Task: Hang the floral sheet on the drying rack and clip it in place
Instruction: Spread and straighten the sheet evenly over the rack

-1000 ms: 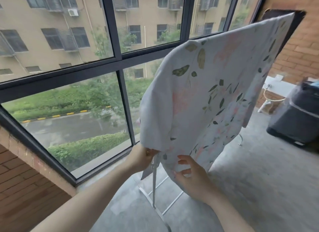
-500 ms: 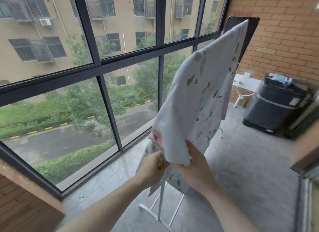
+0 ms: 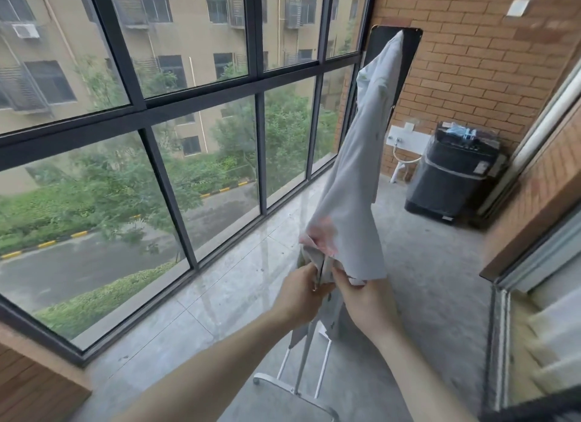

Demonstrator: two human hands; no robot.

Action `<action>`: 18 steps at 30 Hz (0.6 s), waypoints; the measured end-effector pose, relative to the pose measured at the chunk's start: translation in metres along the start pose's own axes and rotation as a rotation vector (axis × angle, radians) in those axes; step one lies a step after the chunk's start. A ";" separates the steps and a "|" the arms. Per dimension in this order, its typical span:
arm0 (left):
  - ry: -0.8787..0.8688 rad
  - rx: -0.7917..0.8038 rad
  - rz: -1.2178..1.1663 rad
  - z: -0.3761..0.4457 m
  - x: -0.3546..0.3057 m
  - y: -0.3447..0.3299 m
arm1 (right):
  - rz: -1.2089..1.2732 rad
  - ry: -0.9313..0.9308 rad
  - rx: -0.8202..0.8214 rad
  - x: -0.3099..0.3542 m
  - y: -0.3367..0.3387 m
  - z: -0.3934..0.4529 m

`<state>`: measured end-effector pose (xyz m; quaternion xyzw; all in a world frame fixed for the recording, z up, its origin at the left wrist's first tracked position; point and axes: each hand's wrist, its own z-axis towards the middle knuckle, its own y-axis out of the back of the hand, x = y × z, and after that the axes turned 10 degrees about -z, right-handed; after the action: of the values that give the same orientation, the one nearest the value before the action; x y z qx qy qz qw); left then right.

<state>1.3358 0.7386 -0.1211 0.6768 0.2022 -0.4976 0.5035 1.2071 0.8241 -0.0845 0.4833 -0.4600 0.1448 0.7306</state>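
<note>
Draped over the drying rack [image 3: 303, 355], seen edge-on: floral sheet [image 3: 355, 176], lower corner pinched by left hand [image 3: 298, 292] and right hand [image 3: 361, 299], close together at the near end of the rack. No clip visible. Risk, likely: tugging the corner unevenly, sliding the unclipped sheet off onto the floor. Against half a second ago: view swung rightward, sheet narrower, hands nearer each other.

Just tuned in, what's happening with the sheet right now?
A person is hanging the floral sheet over a white drying rack beside the window. Both hands meet at the sheet's lower edge: the left hand and right hand pinch the fabric together against the rack's upright. No clip can be made out, so whether clipping is underway is unclear. A covered washing machine stands by the brick wall.
</note>
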 end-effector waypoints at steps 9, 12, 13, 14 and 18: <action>-0.019 0.126 -0.081 -0.003 0.015 0.018 | -0.089 -0.049 -0.027 -0.008 -0.021 -0.024; -0.051 0.257 -0.084 -0.002 0.032 0.032 | -0.017 -0.133 -0.138 -0.005 -0.042 -0.038; -0.072 0.287 -0.085 -0.001 0.035 0.032 | -0.005 -0.148 -0.181 -0.005 -0.043 -0.042; -0.081 0.319 -0.079 -0.003 0.043 0.044 | -0.001 -0.165 -0.224 0.001 -0.055 -0.049; -0.094 0.344 -0.066 -0.011 0.070 0.097 | 0.061 -0.238 -0.308 0.018 -0.101 -0.071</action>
<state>1.4456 0.6930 -0.1359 0.7220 0.1123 -0.5722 0.3724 1.3210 0.8293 -0.1354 0.3657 -0.5742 0.0365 0.7316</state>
